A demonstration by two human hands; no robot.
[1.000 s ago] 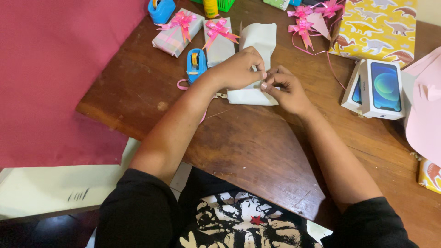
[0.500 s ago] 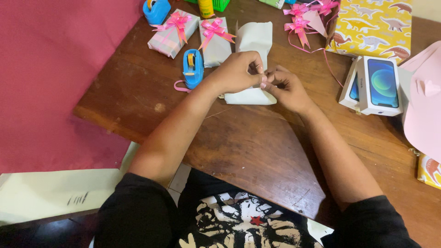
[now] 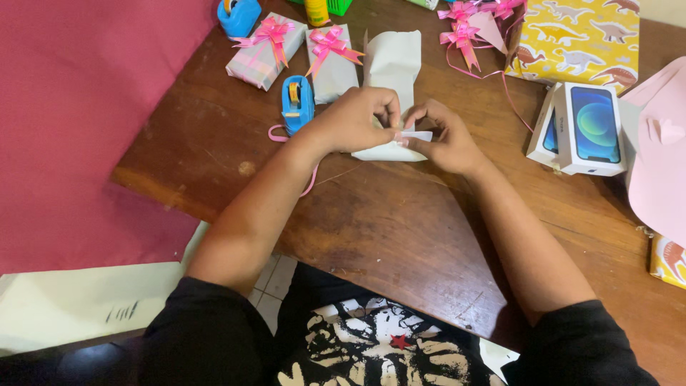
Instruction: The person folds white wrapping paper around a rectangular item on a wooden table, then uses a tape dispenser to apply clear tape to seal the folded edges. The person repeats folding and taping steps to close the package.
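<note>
Desk [image 3: 400,236] of dark brown wood fills the view, its near-left edge running on a slant beside a big sheet of magenta paper [image 3: 78,121]. Up at the far right corner lies yellow wrapping paper with dinosaurs [image 3: 579,36], and a pale pink sheet [image 3: 661,157] hangs over the right edge. Beside that sheet stand two white phone boxes [image 3: 582,129], touching each other. Toward the middle of the far edge sits the white-wrapped parcel [image 3: 391,71], half-covered, paper flap standing up behind the hands. Left hand [image 3: 354,118] presses down on the parcel's near end, fingers curled, thumb and forefinger pinching a small strip of clear tape [image 3: 413,135]. Right hand [image 3: 446,139] meets it from the other side, fingertips closed narrowly on the same strip, right over the parcel's near edge. Just left of the parcel: two wrapped gifts with pink bows [image 3: 300,50], and a blue tape dispenser [image 3: 297,104] close to the left wrist. Loose pink ribbon bows [image 3: 464,28] lie near the far edge; a second blue dispenser [image 3: 238,16] sits at the far left corner.
</note>
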